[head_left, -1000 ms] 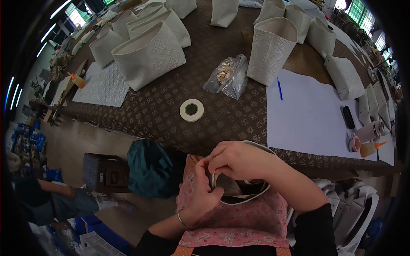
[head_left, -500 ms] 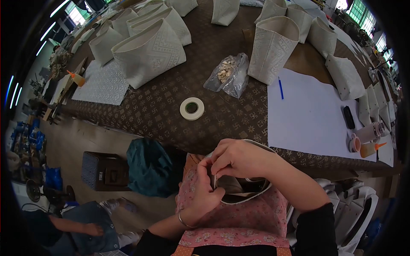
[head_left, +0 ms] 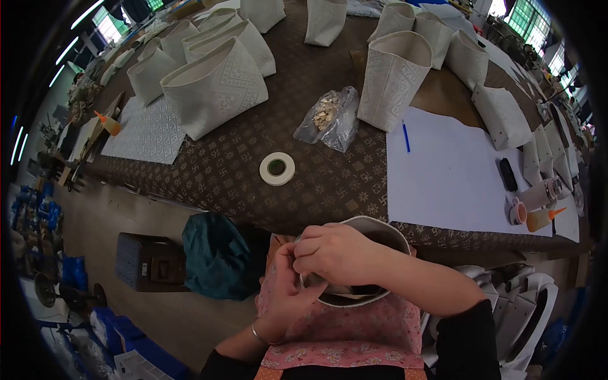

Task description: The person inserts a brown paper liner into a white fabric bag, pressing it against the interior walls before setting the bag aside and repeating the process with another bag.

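An open bag [head_left: 396, 239] with a pale rim rests on the lap, against the pink floral apron [head_left: 354, 329]. My left hand [head_left: 288, 288] is closed on the bag's left rim, thumb toward the inside. Right beside it, my right hand [head_left: 332, 253] is bent over the same part of the rim, its fingers pinched together near the left fingertips. Whatever the right fingertips hold is hidden behind the hand. The bag's inside looks dark, with something pale low in it.
On the brown patterned table [head_left: 221, 183] are a tape roll [head_left: 277, 169], a plastic bag of small pieces [head_left: 327, 114], white paper [head_left: 443, 171] with a blue pen [head_left: 406, 136], and several pale bags [head_left: 215, 88]. A stool [head_left: 149, 263] and green cloth [head_left: 215, 253] are at left.
The right hand has turned and moved slightly down and left over the rim, hiding the small thing seen at its fingertips. A co-worker at lower left has gone from view. The view has shifted slightly.
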Demonstrator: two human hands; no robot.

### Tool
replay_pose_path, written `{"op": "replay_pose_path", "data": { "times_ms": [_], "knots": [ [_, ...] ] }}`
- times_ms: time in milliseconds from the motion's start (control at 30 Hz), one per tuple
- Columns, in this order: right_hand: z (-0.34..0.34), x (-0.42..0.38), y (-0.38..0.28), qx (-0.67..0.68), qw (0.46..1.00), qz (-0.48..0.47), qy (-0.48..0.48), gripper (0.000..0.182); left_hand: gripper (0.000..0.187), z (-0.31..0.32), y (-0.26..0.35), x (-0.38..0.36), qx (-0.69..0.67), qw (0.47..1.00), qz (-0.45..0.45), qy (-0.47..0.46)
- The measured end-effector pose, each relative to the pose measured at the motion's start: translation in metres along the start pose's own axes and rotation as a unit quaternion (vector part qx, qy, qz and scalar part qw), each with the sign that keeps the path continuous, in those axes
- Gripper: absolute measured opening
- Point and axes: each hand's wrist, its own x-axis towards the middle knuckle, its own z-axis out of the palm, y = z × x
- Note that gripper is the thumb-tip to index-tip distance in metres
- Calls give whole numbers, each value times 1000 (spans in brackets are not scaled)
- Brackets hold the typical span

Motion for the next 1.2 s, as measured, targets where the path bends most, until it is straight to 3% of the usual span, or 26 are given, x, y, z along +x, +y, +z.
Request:
{"op": "replay_pose_path", "data": {
  "times_ms": [67,133,200,233,300,433,567,667,733,833,900,1000,1033,1100,1133,1200],
  "knots": [
    [-2,5,-12,-16,999,-6,45,13,72,-12,19,-9,-170,985,7,-3],
    [-17,10,-29,-28,995,-13,90,15,64,-46,17,-1,-205,966,159,-6],
    [-47,18,-54,-58,984,-7,170,19,53,-83,22,-1,-154,955,238,91],
    [-58,20,-60,-61,983,-8,174,19,53,-104,24,-2,-152,954,241,88],
    [-76,21,-71,-109,933,-54,337,25,46,-145,27,-8,-200,931,275,129],
    [-94,4,-91,-105,913,-45,391,29,40,-166,31,-16,-287,920,261,51],
    [-82,-19,-106,-13,942,79,326,29,37,-140,28,-10,-299,936,175,57],
    [-60,-41,-99,20,946,188,262,29,35,-124,1,1,-199,969,133,56],
    [-42,-59,-84,26,941,245,233,29,33,-118,-18,8,-40,992,116,34],
    [-33,-90,-70,-9,924,324,202,31,30,-97,-19,12,1,994,89,55],
    [-40,-104,-77,47,879,411,237,31,29,-84,-14,12,26,993,106,41],
    [-59,-112,-100,97,869,435,216,30,31,-68,1,9,19,997,65,24],
    [-63,-111,-104,97,869,435,215,30,33,-71,-2,10,74,996,58,-7],
    [-66,-107,-107,59,880,460,104,27,37,-69,-10,10,109,992,54,-36],
    [-62,-108,-102,59,879,462,106,27,37,-65,-11,8,109,992,53,-39],
    [-53,-108,-88,-73,897,425,99,27,41,-56,-9,5,139,986,83,-36]
  ]
}}
